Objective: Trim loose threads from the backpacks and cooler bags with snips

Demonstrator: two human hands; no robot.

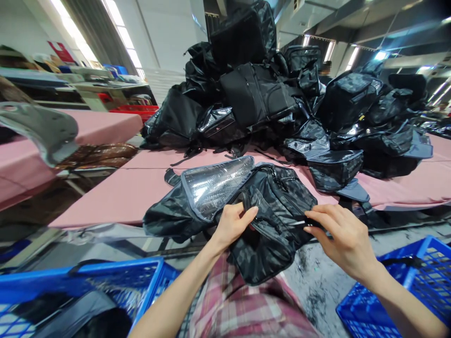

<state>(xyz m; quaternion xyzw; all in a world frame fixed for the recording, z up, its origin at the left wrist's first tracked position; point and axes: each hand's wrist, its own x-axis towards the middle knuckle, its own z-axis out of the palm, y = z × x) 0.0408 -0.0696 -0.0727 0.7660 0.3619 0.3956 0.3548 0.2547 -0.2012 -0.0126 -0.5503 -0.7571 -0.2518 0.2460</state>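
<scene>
A black camouflage-patterned backpack [282, 202] lies partly on the pink table and partly over my lap. Its silver-lined flap [218, 183] is folded open toward the left. My left hand [234, 223] grips the zippered edge of the backpack between thumb and fingers. At the right side of the bag, my right hand [340, 234] pinches a small black tool [312, 223] with a thin, pale metal tip pointing left at the fabric. Its exact kind is too small to make out. The inside of the bag is mostly hidden.
A tall heap of black bags [260, 89] covers the back of the pink table [116, 197]. Blue crates stand by my legs, a left crate [155, 281] with dark bags inside and a right crate [373, 305]. A grey chair [52, 131] is at left; a person [324, 70] is far behind.
</scene>
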